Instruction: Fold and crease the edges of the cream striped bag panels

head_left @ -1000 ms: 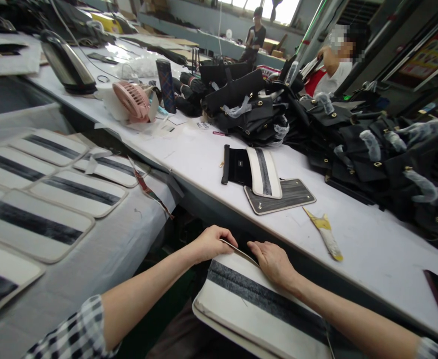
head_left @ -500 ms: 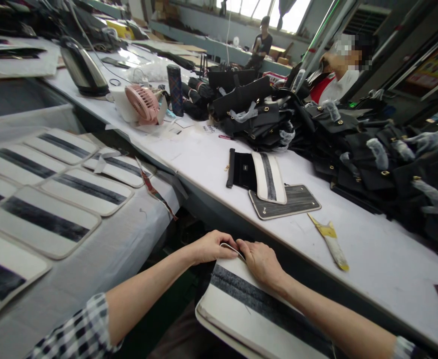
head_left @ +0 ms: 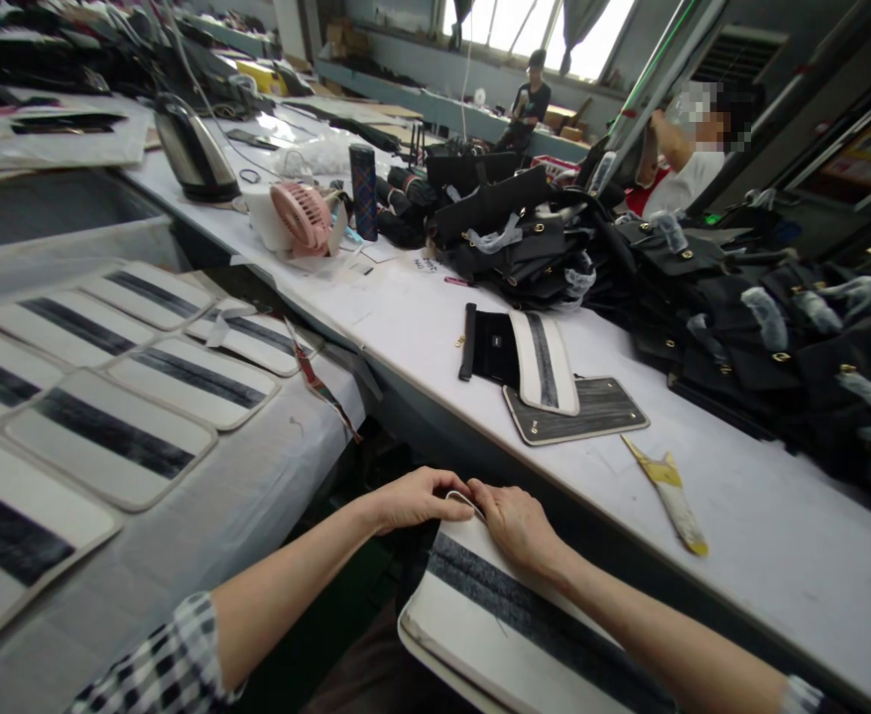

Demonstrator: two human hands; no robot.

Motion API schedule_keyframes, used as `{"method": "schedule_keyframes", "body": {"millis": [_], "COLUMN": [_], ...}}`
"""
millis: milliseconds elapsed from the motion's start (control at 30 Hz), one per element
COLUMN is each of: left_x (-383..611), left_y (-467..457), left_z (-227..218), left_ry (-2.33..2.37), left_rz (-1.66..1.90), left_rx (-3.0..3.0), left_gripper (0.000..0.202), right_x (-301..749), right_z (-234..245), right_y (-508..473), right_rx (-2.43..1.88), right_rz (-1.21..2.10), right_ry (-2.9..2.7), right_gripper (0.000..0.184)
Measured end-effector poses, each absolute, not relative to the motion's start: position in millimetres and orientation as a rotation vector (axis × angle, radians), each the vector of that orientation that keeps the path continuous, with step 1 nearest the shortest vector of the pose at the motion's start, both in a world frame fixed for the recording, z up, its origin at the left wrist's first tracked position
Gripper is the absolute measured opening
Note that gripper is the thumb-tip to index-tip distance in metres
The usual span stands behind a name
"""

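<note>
A white panel with a dark stripe [head_left: 495,620] lies tilted over my lap at the lower middle, one end running out of view. My left hand [head_left: 421,499] pinches its far corner edge between thumb and fingers. Close beside it, my right hand [head_left: 517,526] has its fingers closed on the same edge, the fingertips of both hands nearly touching. The edge curls up slightly between them. On the table beyond rest a white striped flap with a black backing [head_left: 544,362] and a dark grey rectangular panel with small metal studs [head_left: 591,409].
Several similar white striped panels [head_left: 112,436] lie on the grey-covered surface at left. A yellow-and-white tapered tool [head_left: 670,494] is on the white table [head_left: 770,526]. Black bags [head_left: 740,317] pile up at right. A pink fan [head_left: 303,218] and a kettle [head_left: 191,149] stand farther back.
The view has shifted a little, so the surroundings sit slightly lower and farther right. Both hands keep hold of the panel's edge with hardly any movement.
</note>
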State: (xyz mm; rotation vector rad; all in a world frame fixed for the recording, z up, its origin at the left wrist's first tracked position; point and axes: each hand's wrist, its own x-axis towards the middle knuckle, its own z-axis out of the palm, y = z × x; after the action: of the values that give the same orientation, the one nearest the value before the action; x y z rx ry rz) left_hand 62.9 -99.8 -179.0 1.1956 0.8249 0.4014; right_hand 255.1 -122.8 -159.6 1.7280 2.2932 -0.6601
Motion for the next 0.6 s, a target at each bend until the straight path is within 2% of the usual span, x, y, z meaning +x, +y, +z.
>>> {"method": "schedule_keyframes", "body": {"millis": [267, 400, 600], "left_x": [72, 66, 59], "left_y": [-107, -103, -110], "left_z": [-188, -192, -182], "left_ry": [1.021, 0.926, 0.886], "left_rz": [0.501, 0.461, 0.432], "left_rx": [1.225, 1.219, 1.118], "left_gripper": [0.021, 0.027, 0.046], "right_x": [256, 253, 251], "right_z": [-156, -156, -165], "right_y": [-123, -119, -123], "right_rx": [1.597, 1.583, 1.506], "right_rz": [-0.672, -0.654, -0.647], "right_ry": [2.358, 2.342, 2.438], "right_gripper": [0.043, 0.045, 0.042]}}
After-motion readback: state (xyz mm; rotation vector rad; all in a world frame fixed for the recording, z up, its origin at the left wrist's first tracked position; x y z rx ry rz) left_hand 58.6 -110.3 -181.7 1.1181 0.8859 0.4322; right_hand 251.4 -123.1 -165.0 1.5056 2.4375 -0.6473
